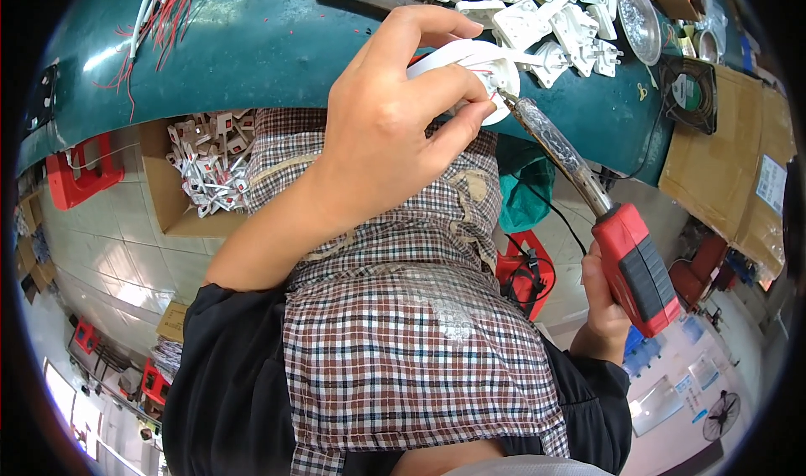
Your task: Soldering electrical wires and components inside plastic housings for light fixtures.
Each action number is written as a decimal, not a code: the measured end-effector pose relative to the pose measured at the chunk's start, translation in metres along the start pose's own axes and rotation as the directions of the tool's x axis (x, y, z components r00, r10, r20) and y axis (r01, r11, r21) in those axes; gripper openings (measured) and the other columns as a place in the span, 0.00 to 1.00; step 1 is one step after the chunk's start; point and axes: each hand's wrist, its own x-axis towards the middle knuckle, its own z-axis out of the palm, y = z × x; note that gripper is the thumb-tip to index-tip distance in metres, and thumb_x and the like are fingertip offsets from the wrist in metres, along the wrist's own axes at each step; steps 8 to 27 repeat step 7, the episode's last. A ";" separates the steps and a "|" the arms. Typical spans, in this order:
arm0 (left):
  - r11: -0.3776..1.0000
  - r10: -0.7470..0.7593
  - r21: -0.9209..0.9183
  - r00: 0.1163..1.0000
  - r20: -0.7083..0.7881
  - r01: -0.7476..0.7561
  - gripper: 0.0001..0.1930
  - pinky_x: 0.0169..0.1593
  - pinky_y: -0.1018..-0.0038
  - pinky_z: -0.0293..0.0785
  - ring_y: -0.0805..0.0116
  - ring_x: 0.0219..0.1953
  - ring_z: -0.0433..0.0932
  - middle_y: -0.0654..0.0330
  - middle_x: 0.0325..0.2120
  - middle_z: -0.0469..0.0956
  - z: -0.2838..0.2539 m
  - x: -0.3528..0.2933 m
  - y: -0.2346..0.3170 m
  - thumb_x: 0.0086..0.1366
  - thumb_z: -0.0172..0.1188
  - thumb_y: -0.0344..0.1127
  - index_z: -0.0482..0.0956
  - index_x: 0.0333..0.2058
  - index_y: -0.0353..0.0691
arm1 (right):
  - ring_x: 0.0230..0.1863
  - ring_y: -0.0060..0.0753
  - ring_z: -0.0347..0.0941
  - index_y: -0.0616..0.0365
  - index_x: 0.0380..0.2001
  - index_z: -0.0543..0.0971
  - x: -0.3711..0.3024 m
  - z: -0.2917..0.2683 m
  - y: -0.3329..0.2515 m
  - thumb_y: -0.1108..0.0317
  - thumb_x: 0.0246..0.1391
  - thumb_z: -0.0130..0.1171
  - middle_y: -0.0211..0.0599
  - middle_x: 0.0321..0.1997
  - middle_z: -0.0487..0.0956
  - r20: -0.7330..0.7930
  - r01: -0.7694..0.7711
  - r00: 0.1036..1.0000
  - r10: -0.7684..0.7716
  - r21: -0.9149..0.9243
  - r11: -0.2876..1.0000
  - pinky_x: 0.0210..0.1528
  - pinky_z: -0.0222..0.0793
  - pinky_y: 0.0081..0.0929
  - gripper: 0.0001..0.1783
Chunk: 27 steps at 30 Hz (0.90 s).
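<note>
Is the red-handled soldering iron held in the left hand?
No, the right hand grips the red-handled soldering iron; the left hand holds a white plastic plug part.

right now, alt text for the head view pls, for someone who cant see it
The left hand pinches a white plug part while the right hand holds a red-handled soldering iron, tip at the part. Beyond lie a green workbench, a pile of white plug parts and a checked apron.
</note>
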 end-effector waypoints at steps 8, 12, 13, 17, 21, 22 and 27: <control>1.000 -0.005 0.004 1.000 0.003 0.005 0.08 0.50 0.66 0.79 0.55 0.49 0.80 0.50 0.50 0.76 0.000 -0.001 0.000 0.48 0.74 0.24 0.84 0.28 0.37 | 0.27 0.45 0.77 0.63 0.31 0.81 0.000 0.002 0.002 0.74 0.42 0.69 0.43 0.28 0.77 0.016 -0.035 0.999 0.035 0.028 0.999 0.31 0.73 0.34 0.11; 1.000 -0.005 0.004 1.000 0.003 0.005 0.08 0.50 0.66 0.79 0.55 0.49 0.80 0.50 0.50 0.76 0.000 -0.001 0.000 0.48 0.74 0.24 0.84 0.28 0.37 | 0.27 0.45 0.77 0.63 0.31 0.81 0.000 0.002 0.002 0.74 0.42 0.69 0.43 0.28 0.77 0.016 -0.035 0.999 0.035 0.028 0.999 0.31 0.73 0.34 0.11; 1.000 -0.005 0.004 1.000 0.003 0.005 0.08 0.50 0.66 0.79 0.55 0.49 0.80 0.50 0.50 0.76 0.000 -0.001 0.000 0.48 0.74 0.24 0.84 0.28 0.37 | 0.27 0.45 0.77 0.63 0.31 0.81 0.000 0.002 0.002 0.74 0.42 0.69 0.43 0.28 0.77 0.016 -0.035 0.999 0.035 0.028 0.999 0.31 0.73 0.34 0.11; 1.000 -0.005 0.004 1.000 0.003 0.005 0.08 0.50 0.66 0.79 0.55 0.49 0.80 0.50 0.50 0.76 0.000 -0.001 0.000 0.48 0.74 0.24 0.84 0.28 0.37 | 0.27 0.45 0.77 0.63 0.31 0.81 0.000 0.002 0.002 0.74 0.42 0.69 0.43 0.28 0.77 0.016 -0.035 0.999 0.035 0.028 0.999 0.31 0.73 0.34 0.11; 1.000 -0.005 0.004 1.000 0.003 0.005 0.08 0.50 0.66 0.79 0.55 0.49 0.80 0.50 0.50 0.76 0.000 -0.001 0.000 0.48 0.74 0.24 0.84 0.28 0.37 | 0.27 0.45 0.77 0.63 0.31 0.81 0.000 0.002 0.002 0.74 0.42 0.69 0.43 0.28 0.77 0.016 -0.035 0.999 0.035 0.028 0.999 0.31 0.73 0.34 0.11; 1.000 -0.005 0.004 1.000 0.003 0.005 0.08 0.50 0.66 0.79 0.55 0.49 0.80 0.50 0.50 0.76 0.000 -0.001 0.000 0.48 0.74 0.24 0.84 0.28 0.37 | 0.27 0.45 0.77 0.63 0.31 0.81 0.000 0.002 0.002 0.74 0.42 0.69 0.43 0.28 0.77 0.016 -0.035 0.999 0.035 0.028 0.999 0.31 0.73 0.34 0.11; 1.000 -0.005 0.004 1.000 0.003 0.005 0.08 0.50 0.66 0.79 0.55 0.49 0.80 0.50 0.50 0.76 0.000 -0.001 0.000 0.48 0.74 0.24 0.84 0.28 0.37 | 0.27 0.45 0.77 0.63 0.31 0.81 0.000 0.002 0.002 0.74 0.42 0.69 0.43 0.28 0.77 0.016 -0.035 0.999 0.035 0.028 0.999 0.31 0.73 0.34 0.11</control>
